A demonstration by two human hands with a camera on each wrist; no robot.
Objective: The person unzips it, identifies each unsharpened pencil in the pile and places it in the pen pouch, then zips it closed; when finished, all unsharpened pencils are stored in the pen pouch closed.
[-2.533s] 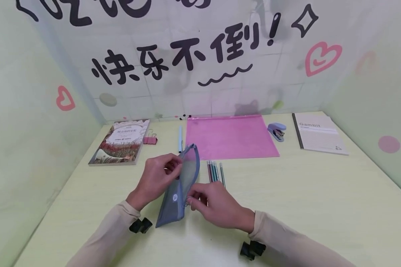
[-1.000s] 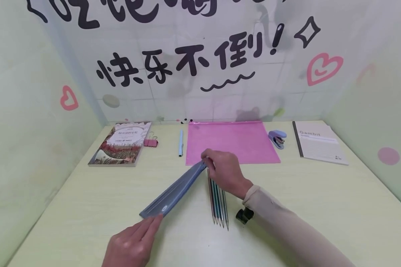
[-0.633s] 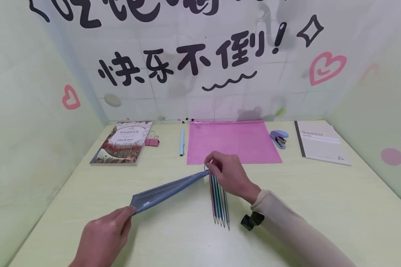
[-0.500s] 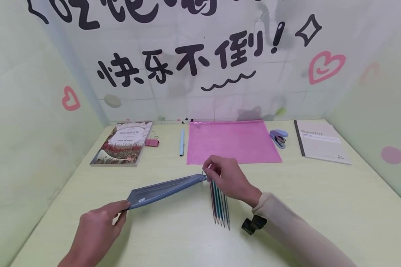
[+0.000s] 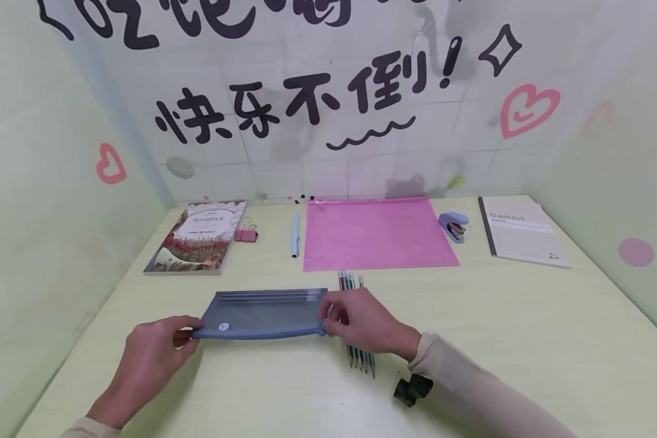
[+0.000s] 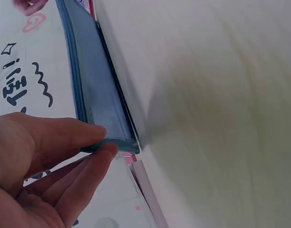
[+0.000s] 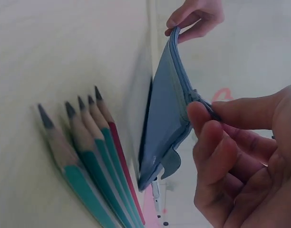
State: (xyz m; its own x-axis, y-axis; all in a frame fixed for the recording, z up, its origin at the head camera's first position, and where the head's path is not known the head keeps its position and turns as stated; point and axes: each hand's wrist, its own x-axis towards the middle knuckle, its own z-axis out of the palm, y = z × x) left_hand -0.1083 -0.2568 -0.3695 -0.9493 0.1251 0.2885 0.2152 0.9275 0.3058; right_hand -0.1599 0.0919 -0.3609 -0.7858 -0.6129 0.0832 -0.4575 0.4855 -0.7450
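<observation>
Plainly, the pouch: a blue mesh pencil case, likely light, soft and floppy, held level just over the desk.
Where to hold: the two short ends, probably best for keeping it taut.
Left hand: fingers pinch the left end.
Right hand: fingers curl round the zipper end, above the pencils.

The notebook reads "Gambit"; the wall reads "快乐不倒!".
</observation>
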